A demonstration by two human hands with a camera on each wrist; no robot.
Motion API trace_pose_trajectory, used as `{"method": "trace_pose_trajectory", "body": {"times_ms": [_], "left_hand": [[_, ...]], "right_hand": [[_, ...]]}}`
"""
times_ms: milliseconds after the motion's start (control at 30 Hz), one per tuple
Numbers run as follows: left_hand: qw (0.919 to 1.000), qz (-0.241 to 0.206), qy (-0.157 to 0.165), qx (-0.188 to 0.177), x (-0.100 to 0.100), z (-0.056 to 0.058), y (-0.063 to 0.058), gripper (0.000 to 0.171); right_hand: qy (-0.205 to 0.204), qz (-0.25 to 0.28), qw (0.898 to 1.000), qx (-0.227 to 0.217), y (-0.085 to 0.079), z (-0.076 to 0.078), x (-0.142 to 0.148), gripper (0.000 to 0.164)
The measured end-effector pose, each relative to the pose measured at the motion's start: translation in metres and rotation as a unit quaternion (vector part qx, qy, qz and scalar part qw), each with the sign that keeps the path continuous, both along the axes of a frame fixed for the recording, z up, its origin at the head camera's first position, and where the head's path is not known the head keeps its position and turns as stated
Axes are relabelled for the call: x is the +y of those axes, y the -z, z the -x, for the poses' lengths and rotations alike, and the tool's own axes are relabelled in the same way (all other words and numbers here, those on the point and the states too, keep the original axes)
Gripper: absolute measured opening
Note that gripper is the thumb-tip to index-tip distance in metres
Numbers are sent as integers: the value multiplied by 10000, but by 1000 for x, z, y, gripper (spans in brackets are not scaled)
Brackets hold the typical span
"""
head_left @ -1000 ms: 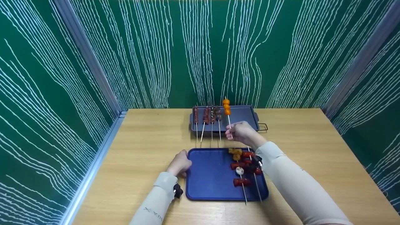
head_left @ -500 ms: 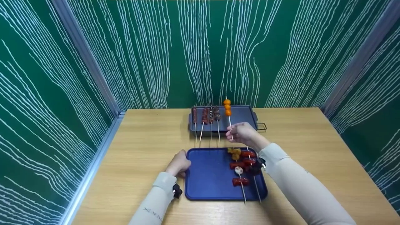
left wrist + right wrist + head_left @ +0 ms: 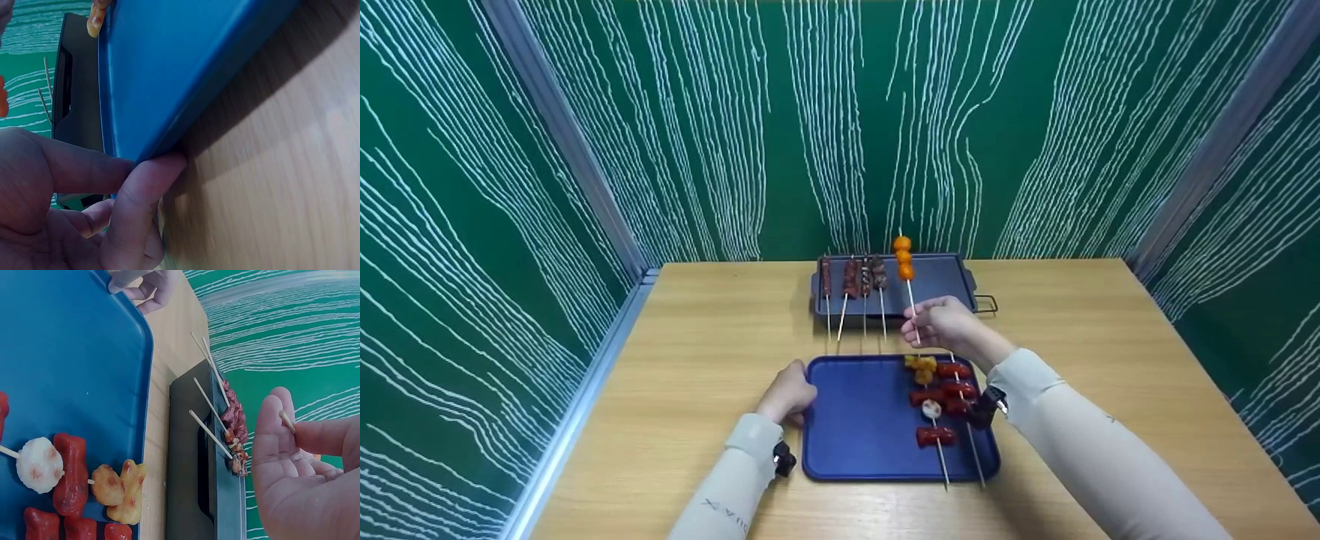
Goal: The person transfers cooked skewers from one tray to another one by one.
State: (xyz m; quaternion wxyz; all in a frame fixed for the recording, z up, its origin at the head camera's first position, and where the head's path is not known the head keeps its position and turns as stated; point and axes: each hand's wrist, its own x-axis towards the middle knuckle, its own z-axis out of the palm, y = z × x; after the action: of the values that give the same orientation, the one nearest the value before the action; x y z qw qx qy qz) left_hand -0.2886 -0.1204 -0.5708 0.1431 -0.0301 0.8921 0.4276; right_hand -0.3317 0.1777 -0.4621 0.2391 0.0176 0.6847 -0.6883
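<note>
My right hand (image 3: 941, 322) pinches the stick of a skewer of orange balls (image 3: 904, 259) between thumb and fingers, holding it over the dark grill pan (image 3: 937, 277). The stick's lower end (image 3: 287, 421) pokes out past the thumb in the right wrist view. My left hand (image 3: 789, 394) grips the left rim of the blue tray (image 3: 855, 420); thumb and finger pinch the edge in the left wrist view. On the tray's right side lie a mixed skewer with a white slice (image 3: 931, 409) and a skewer of red sausage pieces (image 3: 956, 390), partly hidden by the wrist camera.
Several meat skewers (image 3: 851, 277) lie side by side on the pan's left half, their sticks jutting over its front edge. A wire handle (image 3: 986, 303) sticks out at the pan's right. Green patterned walls (image 3: 825, 135) enclose the wooden table (image 3: 720, 322).
The orange-ball skewer and right hand stay nearly in place, the hand shifting slightly downward. The left hand keeps its grip on the tray. The whole view drifts slightly left.
</note>
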Motion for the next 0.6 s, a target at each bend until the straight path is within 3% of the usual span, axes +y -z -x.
{"method": "trace_pose_trajectory", "body": {"times_ms": [600], "left_hand": [[10000, -26, -48, 54, 1, 0, 2, 22]], "right_hand": [[-171, -344, 9992, 100, 2, -17, 6, 14]]}}
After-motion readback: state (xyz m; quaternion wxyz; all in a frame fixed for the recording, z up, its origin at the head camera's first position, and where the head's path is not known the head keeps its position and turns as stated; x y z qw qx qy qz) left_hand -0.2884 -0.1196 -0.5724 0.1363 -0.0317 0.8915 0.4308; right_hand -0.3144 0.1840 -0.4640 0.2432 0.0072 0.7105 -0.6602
